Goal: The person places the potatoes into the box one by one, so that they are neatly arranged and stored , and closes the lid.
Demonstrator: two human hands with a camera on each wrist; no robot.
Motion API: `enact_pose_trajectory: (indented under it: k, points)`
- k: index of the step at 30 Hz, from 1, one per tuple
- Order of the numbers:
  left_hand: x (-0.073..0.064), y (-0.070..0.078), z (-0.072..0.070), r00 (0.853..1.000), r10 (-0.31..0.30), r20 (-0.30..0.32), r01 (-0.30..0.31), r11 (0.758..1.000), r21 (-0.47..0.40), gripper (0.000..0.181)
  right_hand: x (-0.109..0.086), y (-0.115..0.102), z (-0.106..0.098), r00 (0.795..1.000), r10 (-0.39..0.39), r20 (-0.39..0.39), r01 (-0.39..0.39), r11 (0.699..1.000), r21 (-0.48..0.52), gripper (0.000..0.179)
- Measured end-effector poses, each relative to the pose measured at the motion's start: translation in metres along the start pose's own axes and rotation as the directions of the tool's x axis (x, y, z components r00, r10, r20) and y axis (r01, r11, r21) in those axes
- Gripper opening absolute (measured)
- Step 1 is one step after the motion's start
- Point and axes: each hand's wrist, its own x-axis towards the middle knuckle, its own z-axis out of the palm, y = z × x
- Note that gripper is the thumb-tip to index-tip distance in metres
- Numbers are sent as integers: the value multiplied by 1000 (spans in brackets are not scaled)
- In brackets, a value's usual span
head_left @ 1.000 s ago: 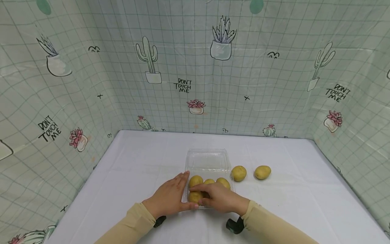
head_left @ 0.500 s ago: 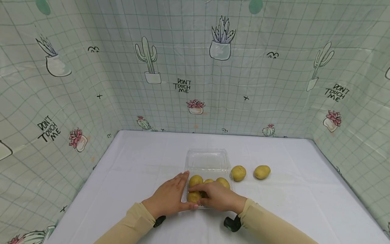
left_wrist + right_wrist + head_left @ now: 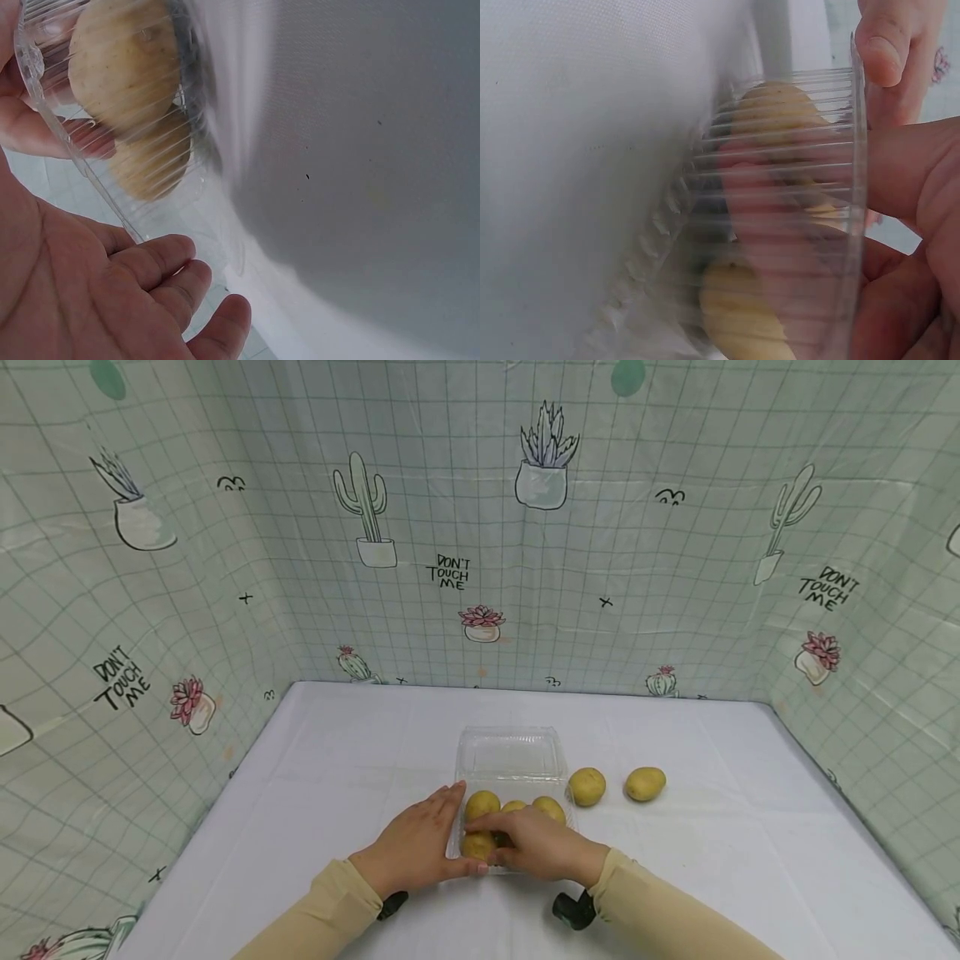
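Note:
A clear plastic clamshell box [image 3: 564,792], its lid [image 3: 510,752] laid back, holds several yellow potatoes. My right hand [image 3: 543,845] reaches into it, thumb and fingers curled about the front-left potato [image 3: 478,845]; in the right wrist view that potato [image 3: 772,109] shows through the ribbed wall. Along the box's left side lies my left hand [image 3: 416,843], its fingers fairly straight and its thumb at the front corner. The left wrist view shows its fingers [image 3: 154,259] beside the rim. The right hand hides part of the box's contents.
Two more potatoes lie right of the box, a round one [image 3: 587,787] touching or close to it and an oval one [image 3: 646,784] farther right. A white cloth covers the table [image 3: 360,735]. Patterned curtains [image 3: 420,510] stand at the back and both sides.
The front-left potato and my right hand have shifted slightly left inside the box. My left hand has stayed in place.

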Motion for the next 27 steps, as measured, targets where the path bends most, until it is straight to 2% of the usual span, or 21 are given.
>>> enact_pose_trajectory:
  k: [12, 15, 20, 24, 27]
  points:
    - [1, 0, 1, 1000, -3, -2, 3, 1000, -6, 108, -8, -5, -11, 999, 1, -39, -4, 997, -78, 44]
    - [1, 0, 1, 1000, -4, -5, 4, 1000, -6, 109, -11, -5, -15, 999, -2, -45, -1, 999, -50, 44]
    - [1, 0, 1, 1000, -14, 9, 14, 1000, -9, 109, -19, -5, -26, 999, -12, -38, 14, 998, 61, 43]
    - [1, 0, 1, 1000, -19, 16, 19, 1000, -14, 109, -27, -3, -38, 998, -19, -61, 24, 997, 77, 42]
    - [1, 0, 1, 1000, -18, 16, 18, 1000, -11, 110, -35, 1, -46, 997, 3, -76, 2, 998, 70, 43]
